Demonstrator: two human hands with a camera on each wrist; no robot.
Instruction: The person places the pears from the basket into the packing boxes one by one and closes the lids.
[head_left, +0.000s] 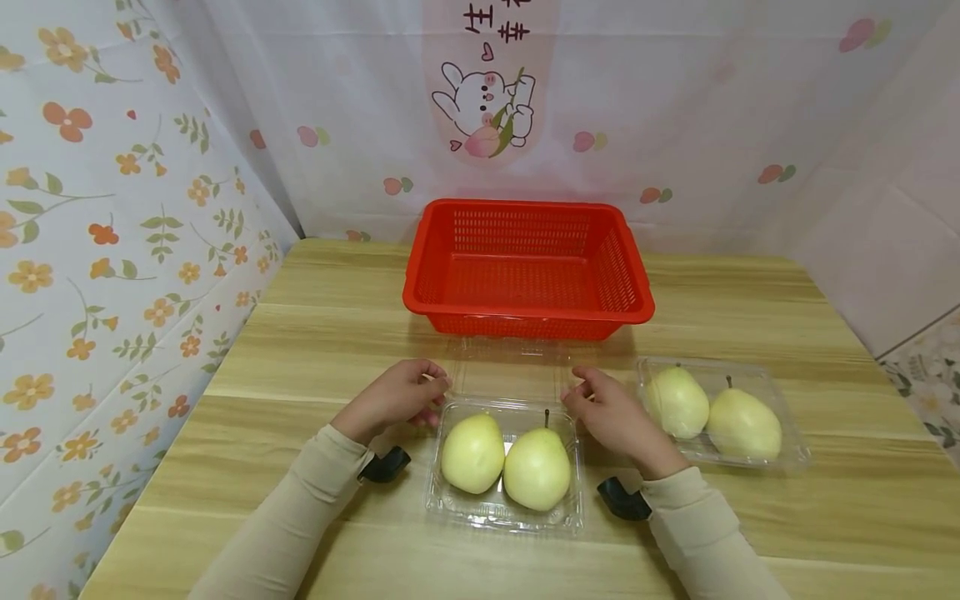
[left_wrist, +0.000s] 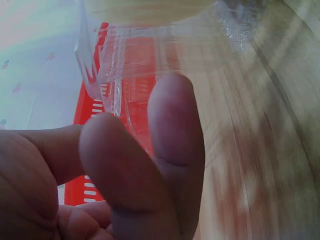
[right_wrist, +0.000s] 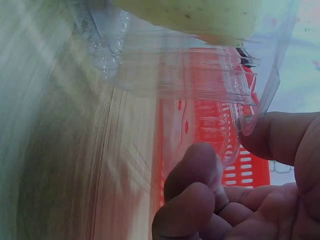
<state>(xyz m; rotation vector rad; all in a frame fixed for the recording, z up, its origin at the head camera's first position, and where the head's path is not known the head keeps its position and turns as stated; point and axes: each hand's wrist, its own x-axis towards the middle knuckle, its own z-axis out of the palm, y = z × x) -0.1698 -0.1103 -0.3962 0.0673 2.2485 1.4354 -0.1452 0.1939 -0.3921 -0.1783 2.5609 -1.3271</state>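
A clear plastic clamshell box (head_left: 504, 518) lies with its lid (head_left: 513, 375) folded back toward the red basket. Two pale yellow pears (head_left: 472, 454) sit side by side in its tray, the right one with a dark stem. My left hand (head_left: 401, 392) is at the left side of the lid, near the hinge, its fingers loosely bent. On the opposite side, my right hand (head_left: 607, 412) has its fingertips at the lid's right edge. In the right wrist view, the thumb (right_wrist: 275, 137) is against the clear rim, with a gap between thumb and fingers.
A red plastic basket (head_left: 528, 317) stands behind the box, close to the lid. To the right lies another clear box (head_left: 787, 433) with two pears (head_left: 742, 423) inside. Floral cloth (head_left: 112, 250) hangs along the left and back of the wooden table (head_left: 300, 325).
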